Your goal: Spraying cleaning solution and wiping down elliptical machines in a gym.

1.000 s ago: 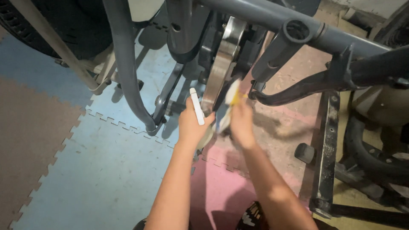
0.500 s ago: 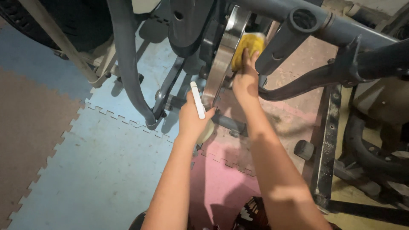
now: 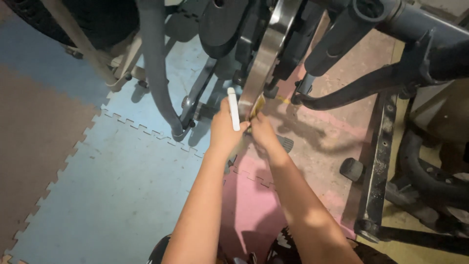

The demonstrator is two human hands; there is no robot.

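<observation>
My head camera looks steeply down, close over my forearms, at the foam floor mats [image 3: 112, 181] and machine frame [image 3: 381, 146].

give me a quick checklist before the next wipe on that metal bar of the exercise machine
1. Yellow cloth in the right hand: ok, pinched against the metal bar.
2. Cloth in contact with the bar: ok, it sits at the bar's lower end.
3. White stick-shaped thing secure in the left hand: ok, held upright, beside the bar.
4. Fingers out of the machine's joints: cannot tell, the fingertips are hidden behind the bar.
5. Space under the hands: ok, only foam floor mats show there.
6. Bar's surface clean: cannot tell, too blurred and dim.
</observation>
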